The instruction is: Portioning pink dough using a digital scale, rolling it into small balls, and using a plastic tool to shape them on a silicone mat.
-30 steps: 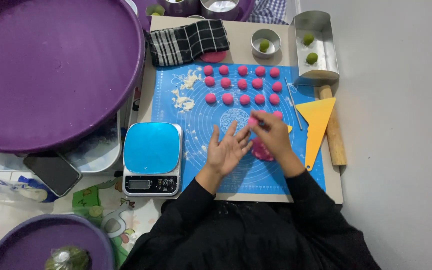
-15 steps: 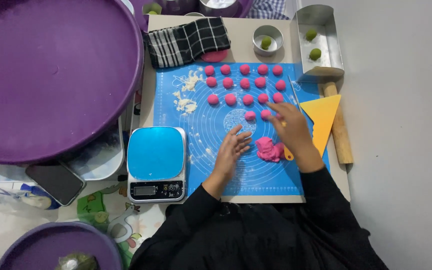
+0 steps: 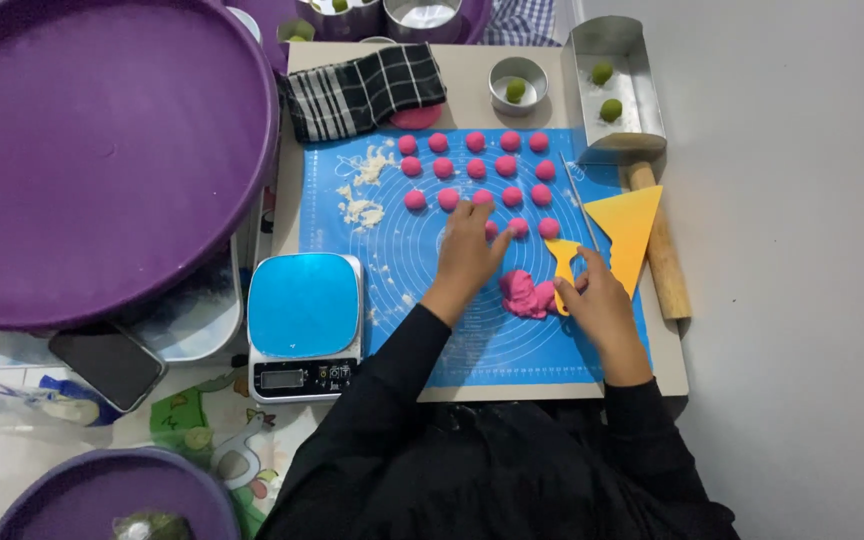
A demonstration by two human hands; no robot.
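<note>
Grey floor, blue mat (image 3: 422, 300), left hand (image 3: 469, 253) flat, right hand (image 3: 597, 305) touching pink dough (image 3: 525, 294)

Home kitchen, baking mat (image 3: 422, 290), scale (image 3: 304, 322), rolling pin (image 3: 660, 245)

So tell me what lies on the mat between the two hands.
In the head view, a pink dough lump lies between the left hand and right hand, beside a yellow cutter.

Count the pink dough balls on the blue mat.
18 pink balls on the blue mat: three far rows of five, three nearer by the left hand, which may hide more.
</note>
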